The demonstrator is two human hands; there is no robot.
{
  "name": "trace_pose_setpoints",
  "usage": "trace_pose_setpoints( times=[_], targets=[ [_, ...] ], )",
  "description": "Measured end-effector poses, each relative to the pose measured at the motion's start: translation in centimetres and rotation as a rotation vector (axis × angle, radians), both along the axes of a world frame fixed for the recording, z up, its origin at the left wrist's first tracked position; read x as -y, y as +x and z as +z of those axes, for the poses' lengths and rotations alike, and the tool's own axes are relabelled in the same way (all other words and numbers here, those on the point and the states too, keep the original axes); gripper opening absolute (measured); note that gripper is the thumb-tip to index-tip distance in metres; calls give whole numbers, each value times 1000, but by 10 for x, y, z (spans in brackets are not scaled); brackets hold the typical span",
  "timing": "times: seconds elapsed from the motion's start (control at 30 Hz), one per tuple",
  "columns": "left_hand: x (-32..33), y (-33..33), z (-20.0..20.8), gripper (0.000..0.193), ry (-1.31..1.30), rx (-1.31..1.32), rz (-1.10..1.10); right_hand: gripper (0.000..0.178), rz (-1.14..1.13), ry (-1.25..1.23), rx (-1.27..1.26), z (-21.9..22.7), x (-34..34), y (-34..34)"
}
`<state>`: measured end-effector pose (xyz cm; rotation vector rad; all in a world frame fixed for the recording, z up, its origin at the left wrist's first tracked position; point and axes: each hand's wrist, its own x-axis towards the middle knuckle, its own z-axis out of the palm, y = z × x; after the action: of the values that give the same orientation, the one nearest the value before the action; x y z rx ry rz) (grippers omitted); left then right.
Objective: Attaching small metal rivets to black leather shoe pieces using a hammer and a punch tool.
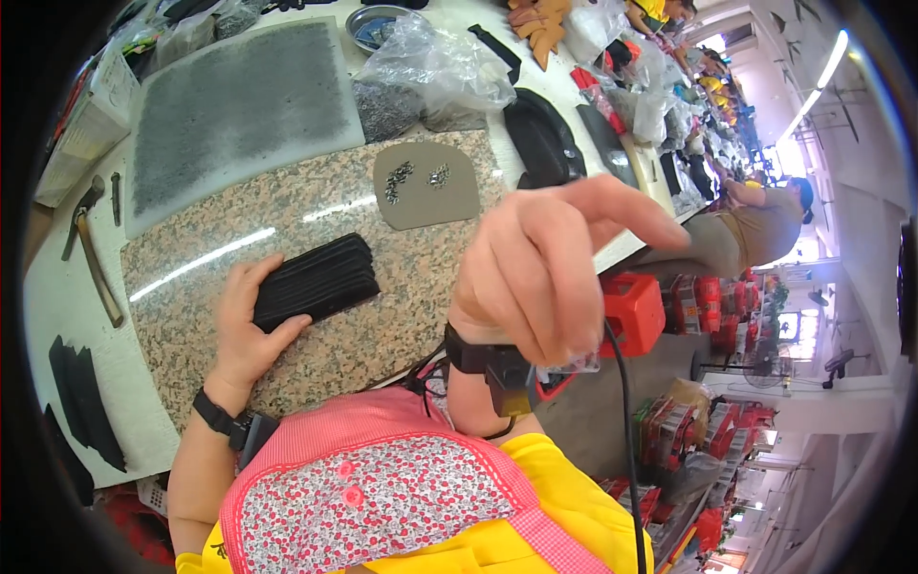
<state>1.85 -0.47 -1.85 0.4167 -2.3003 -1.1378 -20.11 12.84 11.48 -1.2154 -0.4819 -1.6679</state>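
My left hand [251, 320] holds a stack of black strips [317, 279], flat and bundled side by side, against the speckled stone slab [402, 316]. The thumb lies on the near side and the fingers curl round the left end. My right hand [545, 263] is raised above the slab's right side, close to the camera. Its index finger points out to the right, apart from the loosely bent other fingers, and nothing shows in it; the thumb is hidden. Beyond the hands lies a rounded grey-brown pad [421, 206] with two small heaps of shiny metal pieces [399, 180].
A hammer [86, 239] and more black pieces [86, 402] lie at the left. A dark-topped board [239, 105], clear plastic bag [440, 67] and black tray [543, 139] stand at the back. A red stool [633, 311] is at the right, with a person [765, 220] beyond.
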Motion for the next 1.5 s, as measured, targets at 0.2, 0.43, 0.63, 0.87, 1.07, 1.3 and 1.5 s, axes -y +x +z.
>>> trace_pose_setpoints(
  times=[0.2, 0.43, 0.63, 0.87, 1.07, 1.3, 1.5],
  targets=[
    [-1, 2, 2, 69, -6, 6, -4, 46, -12, -79, 14, 22, -3, 10],
    [-2, 3, 2, 69, -1, 6, 13, 58, -204, 159, 566, 5, -7, 8],
    [-2, 0, 3, 68, -3, -21, 19, 74, -414, 481, 1012, -55, -7, -30],
    [2, 3, -2, 69, 38, -33, 0, 69, -436, 371, 1133, -71, -19, -48],
    [2, 2, -1, 67, 3, -68, -17, 44, -448, 354, 1094, -66, -24, -56],
    [-1, 5, -1, 68, 0, -26, 10, 28, -1262, 1365, -863, -49, 21, 5],
    [0, 1, 1, 70, 9, 5, -3, 18, -1663, 1000, -1385, -69, 31, 11]
  ],
)
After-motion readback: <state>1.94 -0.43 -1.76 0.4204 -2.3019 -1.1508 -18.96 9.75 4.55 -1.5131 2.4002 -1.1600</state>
